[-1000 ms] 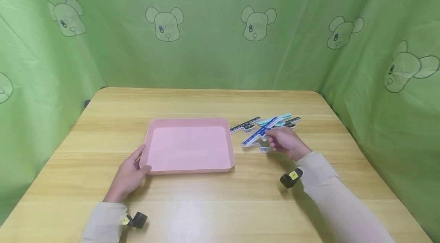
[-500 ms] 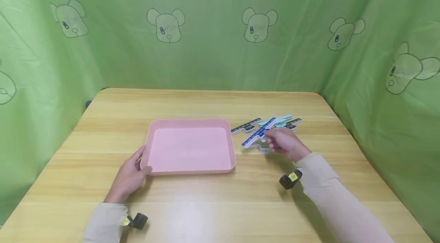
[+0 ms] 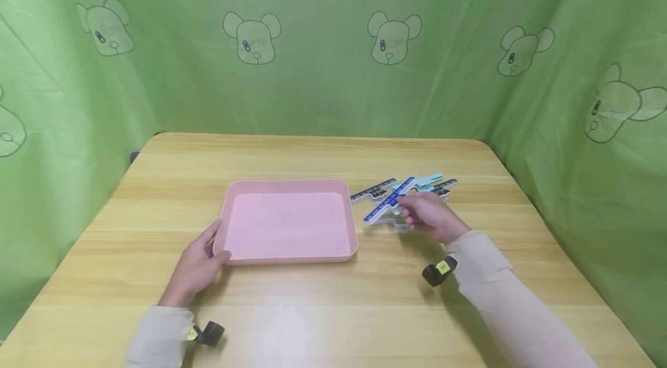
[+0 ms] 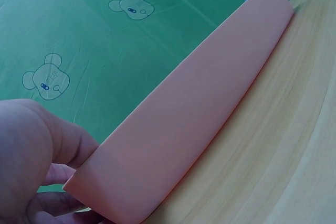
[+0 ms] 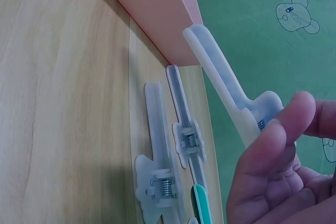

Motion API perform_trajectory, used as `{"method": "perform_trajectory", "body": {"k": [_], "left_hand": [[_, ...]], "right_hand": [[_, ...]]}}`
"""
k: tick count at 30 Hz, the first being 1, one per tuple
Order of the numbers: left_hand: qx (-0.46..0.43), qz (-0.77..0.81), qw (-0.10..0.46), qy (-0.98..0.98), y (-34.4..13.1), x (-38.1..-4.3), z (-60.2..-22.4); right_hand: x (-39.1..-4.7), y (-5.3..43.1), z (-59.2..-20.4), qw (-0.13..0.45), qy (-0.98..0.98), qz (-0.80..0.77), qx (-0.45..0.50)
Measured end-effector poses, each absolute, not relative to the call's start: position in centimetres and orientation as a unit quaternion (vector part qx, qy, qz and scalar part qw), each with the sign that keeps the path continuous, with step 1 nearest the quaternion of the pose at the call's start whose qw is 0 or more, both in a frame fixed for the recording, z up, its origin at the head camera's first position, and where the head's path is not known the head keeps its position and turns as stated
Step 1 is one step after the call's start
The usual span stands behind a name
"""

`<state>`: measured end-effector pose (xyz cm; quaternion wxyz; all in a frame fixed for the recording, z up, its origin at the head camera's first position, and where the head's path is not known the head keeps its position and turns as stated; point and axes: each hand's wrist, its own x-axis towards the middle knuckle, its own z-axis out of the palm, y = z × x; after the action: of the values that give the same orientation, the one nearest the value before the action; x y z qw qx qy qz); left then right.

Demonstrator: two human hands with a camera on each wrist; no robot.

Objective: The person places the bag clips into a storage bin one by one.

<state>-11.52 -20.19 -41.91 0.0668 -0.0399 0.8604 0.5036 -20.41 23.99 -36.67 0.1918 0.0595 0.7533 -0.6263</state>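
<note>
In the head view, my right hand (image 3: pixel 435 219) pinches a blue music-page clip (image 3: pixel 381 206) printed with piano keys. The right wrist view shows that page clip (image 5: pixel 223 77) from its pale side, held above the table, its spring partly behind my fingertips. Under and behind it lie several more page clips: a clear or white one (image 3: pixel 400 228), a black one (image 3: pixel 371 190) with keys, a teal one (image 3: pixel 433 179) and another black one (image 3: pixel 447 184), partly hidden. My left hand (image 3: pixel 191 271) grips the near left corner of a pink tray (image 3: pixel 286 226), thumb by the rim.
The tray lies flat on a wooden table (image 3: pixel 312 322), just left of the page clips. A green curtain (image 3: pixel 323 96) with bear outlines encloses the back and sides. Small black cameras (image 3: pixel 439 271) are strapped to both wrists.
My right hand and the blue page clip have shifted slightly left, showing more of the teal clip. My left hand stays on the tray.
</note>
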Motion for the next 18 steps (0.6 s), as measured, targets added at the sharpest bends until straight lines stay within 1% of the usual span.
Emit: {"method": "perform_trajectory", "body": {"k": [18], "left_hand": [[-0.041, 0.500, 0.062, 0.863, -20.18, -11.59, -41.99]], "right_hand": [[-20.43, 23.68, -36.64, 0.198, 0.754, -0.624, 0.042]]}}
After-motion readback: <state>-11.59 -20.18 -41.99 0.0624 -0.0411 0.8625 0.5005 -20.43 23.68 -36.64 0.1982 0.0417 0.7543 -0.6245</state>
